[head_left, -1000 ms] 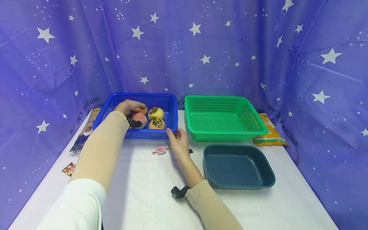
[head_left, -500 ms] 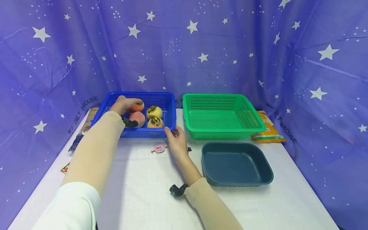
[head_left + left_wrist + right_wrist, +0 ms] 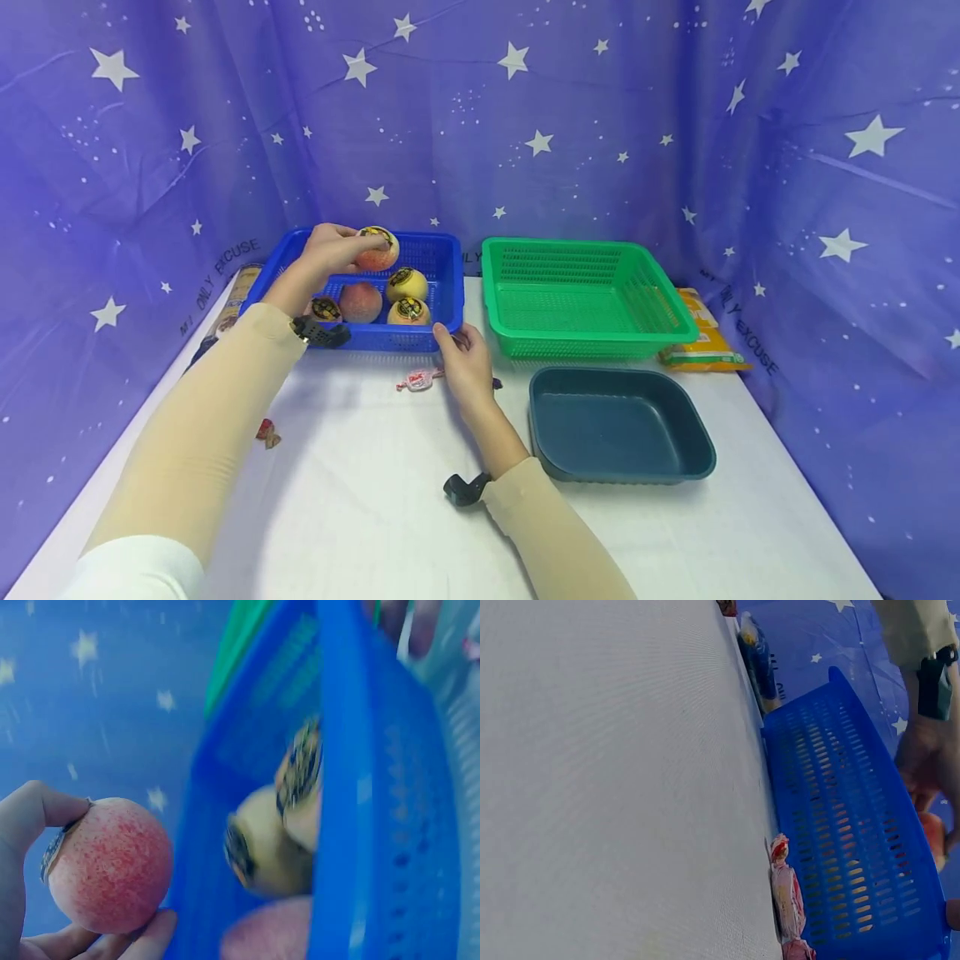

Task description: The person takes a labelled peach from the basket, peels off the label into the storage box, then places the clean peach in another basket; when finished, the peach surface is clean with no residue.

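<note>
Peach (image 3: 377, 249) in the left hand (image 3: 330, 249) is the leftmost business: thumb and fingers curl round the red-speckled fruit and hold it above the back half of the blue basket (image 3: 444, 283), clear of the fruit below. The left wrist view shows the same peach (image 3: 109, 875) pinched between thumb and fingertips, its sticker edge at the thumb. Left of the blue basket, a long dark packet (image 3: 238, 293) lies by the curtain, and a small wrapped sweet (image 3: 267, 433) sits on the white table (image 3: 360, 500) well in front of the basket's left corner.

Inside the blue basket lie a second peach (image 3: 361, 302), two yellow fruits with dark labels (image 3: 407, 284) and a partly hidden labelled fruit (image 3: 326, 309) at the front left.

Just in front of the basket's front wall lies a pink-and-white candy (image 3: 420, 381). The right hand (image 3: 465, 367) rests at the basket's front right corner, fingers bent over the rim, touching it.

Right of the blue basket stands a green basket (image 3: 675, 321); in front of that sits a dark teal tray (image 3: 701, 450). An orange packet (image 3: 705, 342) lies at the green basket's right side.
</note>
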